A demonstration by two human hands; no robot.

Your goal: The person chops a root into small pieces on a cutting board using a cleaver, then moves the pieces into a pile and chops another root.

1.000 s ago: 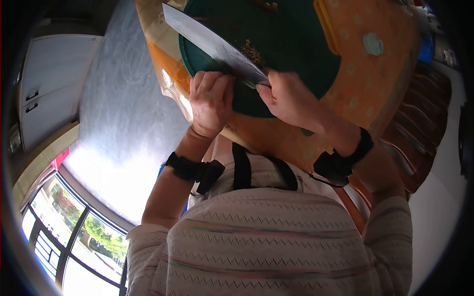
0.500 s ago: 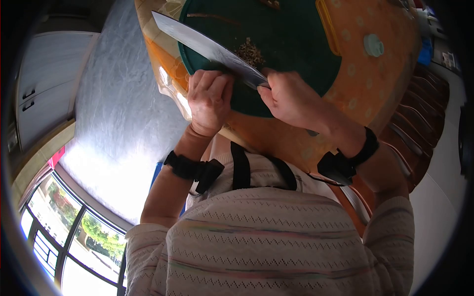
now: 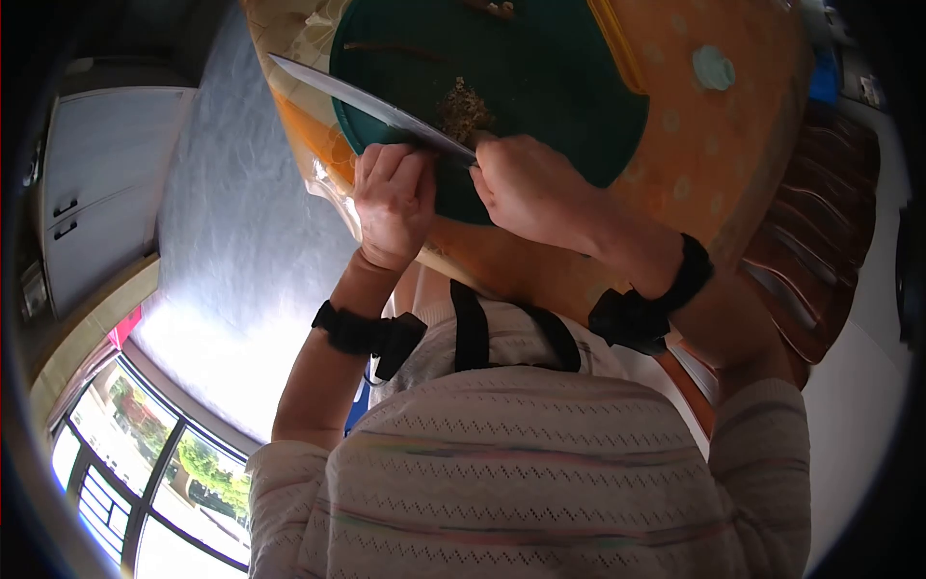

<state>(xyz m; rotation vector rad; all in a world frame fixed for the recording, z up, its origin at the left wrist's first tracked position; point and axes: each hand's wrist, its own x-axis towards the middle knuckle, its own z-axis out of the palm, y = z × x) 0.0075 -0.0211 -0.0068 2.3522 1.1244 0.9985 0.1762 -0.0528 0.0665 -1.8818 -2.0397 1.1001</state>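
My right hand (image 3: 540, 188) grips the handle of a large kitchen knife (image 3: 371, 104), its broad blade pointing to the upper left. The blade lies across the near left part of a dark green round cutting board (image 3: 569, 87). Close against the near side of the blade, my left hand (image 3: 391, 205) has its fingers curled together at the board's edge; whatever they hold is hidden. Beyond the blade sits a small heap of chopped brownish bits (image 3: 463, 111). A thin brown stick (image 3: 391, 48) lies farther back on the board.
Along the board's right side runs a yellow strip (image 3: 617, 43). A pale green cap (image 3: 713, 68) stands on the orange patterned tablecloth (image 3: 680, 145). Brown slatted seating (image 3: 820, 222) is at the right, with grey cabinets (image 3: 111, 154) at the far left.
The knife and both hands appear slightly farther left, as does the whole table in view. The blade now shows more edge-on. Both hands keep their closed grip.
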